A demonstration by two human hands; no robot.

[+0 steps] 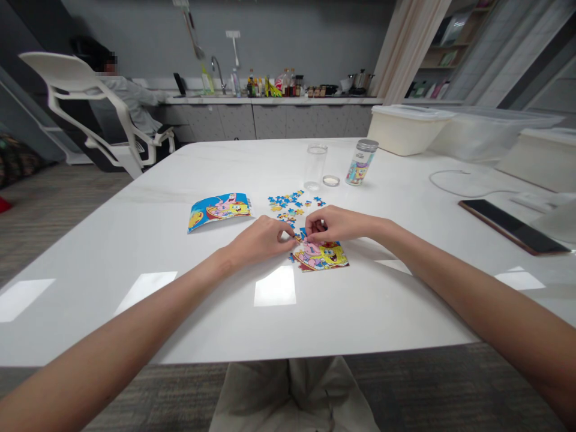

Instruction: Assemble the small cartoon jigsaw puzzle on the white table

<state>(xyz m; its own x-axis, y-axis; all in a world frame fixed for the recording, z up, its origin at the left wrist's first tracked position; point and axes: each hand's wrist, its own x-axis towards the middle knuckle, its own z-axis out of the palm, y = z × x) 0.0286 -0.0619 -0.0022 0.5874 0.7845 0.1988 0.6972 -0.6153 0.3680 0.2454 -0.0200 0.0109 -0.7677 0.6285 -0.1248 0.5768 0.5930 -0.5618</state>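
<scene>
A joined part of a cartoon puzzle [324,255] lies on the white table. My left hand [264,239] pinches a small puzzle piece at the upper left edge of that part. Bent over the top edge is my right hand [327,224], its fingers closed near the same spot; what they hold, if anything, is too small to tell. Several loose pieces [288,200], mostly blue and yellow, are spread just beyond my hands. To the left lies a curved picture card [219,210] with the cartoon scene.
Behind the pieces stand a clear open jar [315,167], a round lid [331,180] and a lidded cartoon jar [361,162]. A phone [510,225], a cable and plastic boxes [407,129] are on the right. A person sits beyond a white chair [76,75].
</scene>
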